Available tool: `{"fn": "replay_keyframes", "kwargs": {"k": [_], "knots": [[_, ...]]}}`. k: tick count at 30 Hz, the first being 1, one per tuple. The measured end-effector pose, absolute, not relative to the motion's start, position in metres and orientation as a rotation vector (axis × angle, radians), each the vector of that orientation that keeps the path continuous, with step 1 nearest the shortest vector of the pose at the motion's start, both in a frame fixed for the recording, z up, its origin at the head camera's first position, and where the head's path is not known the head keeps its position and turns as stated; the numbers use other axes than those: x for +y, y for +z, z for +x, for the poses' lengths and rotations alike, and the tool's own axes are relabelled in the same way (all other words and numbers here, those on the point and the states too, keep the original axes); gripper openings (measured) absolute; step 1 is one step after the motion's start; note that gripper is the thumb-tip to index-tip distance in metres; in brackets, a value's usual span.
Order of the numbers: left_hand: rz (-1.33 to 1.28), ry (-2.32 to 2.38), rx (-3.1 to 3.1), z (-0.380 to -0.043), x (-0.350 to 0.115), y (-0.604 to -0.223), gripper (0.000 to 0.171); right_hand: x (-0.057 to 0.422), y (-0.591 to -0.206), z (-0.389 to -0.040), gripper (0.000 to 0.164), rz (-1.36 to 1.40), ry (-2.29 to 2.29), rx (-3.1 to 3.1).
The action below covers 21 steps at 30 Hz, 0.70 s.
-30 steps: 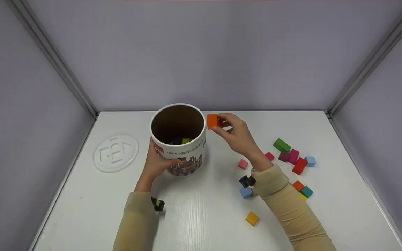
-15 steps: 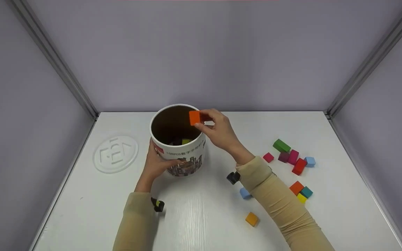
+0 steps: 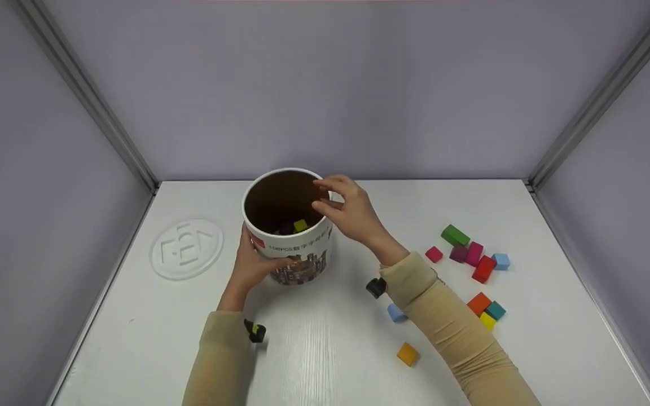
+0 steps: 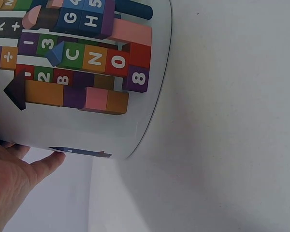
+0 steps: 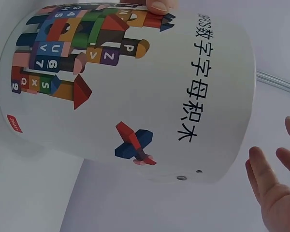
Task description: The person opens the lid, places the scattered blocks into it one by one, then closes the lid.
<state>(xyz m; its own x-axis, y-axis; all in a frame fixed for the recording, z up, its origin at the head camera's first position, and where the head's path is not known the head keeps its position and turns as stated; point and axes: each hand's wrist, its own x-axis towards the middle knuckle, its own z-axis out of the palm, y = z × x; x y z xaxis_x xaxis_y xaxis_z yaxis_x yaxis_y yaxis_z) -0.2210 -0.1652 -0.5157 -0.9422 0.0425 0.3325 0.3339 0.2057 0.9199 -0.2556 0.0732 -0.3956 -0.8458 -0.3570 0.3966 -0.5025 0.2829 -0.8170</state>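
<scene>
A tall white bucket (image 3: 302, 248) with printed letter-block pictures stands upright on the table. My left hand (image 3: 250, 265) holds it from the left side, thumb across the front and the other fingers round the side, partly hidden. At the bucket's right rim, my right hand (image 3: 348, 211) has its fingertips over the opening, thumb and fingers apart with nothing between them. Deep inside the bucket lie a yellow-green block (image 3: 301, 225) and some darker pieces that are hard to make out. The right wrist view shows the right hand's fingers (image 5: 263, 169) spread beside the bucket's mouth.
Loose blocks lie to the right: green (image 3: 455, 235), red (image 3: 483, 269), orange-red (image 3: 479, 303), teal (image 3: 495, 310) and others. A yellow-orange cube (image 3: 407, 354) and a blue block (image 3: 396, 312) lie near the right sleeve. A clear round lid (image 3: 187, 249) rests at the left.
My right hand moved left to the bucket's opening with an orange block, then let it go; the block is out of sight now. The left hand stayed on the bucket.
</scene>
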Motion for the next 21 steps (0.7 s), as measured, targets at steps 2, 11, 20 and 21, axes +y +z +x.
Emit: {"fn": "replay_keyframes", "kwargs": {"k": [2,11,20,21], "knots": [[-0.363,-1.807,-2.242,-0.221,-0.165,-0.516,0.128,0.079,-0.396,-0.253,0.034,0.816,1.559,-2.420],[-0.360,-1.830,-2.227,-0.219,-0.166,-0.515,0.129,0.115,-0.402,-0.243,0.028,0.916,1.371,-2.545],[-0.371,-1.823,-2.220,-0.218,-0.166,-0.516,0.128,0.150,-0.411,-0.227,0.035,0.957,1.200,-2.768],[-0.368,-1.825,-2.219,-0.218,-0.166,-0.515,0.128,0.153,-0.413,-0.225,0.035,0.973,1.168,-2.794]]}}
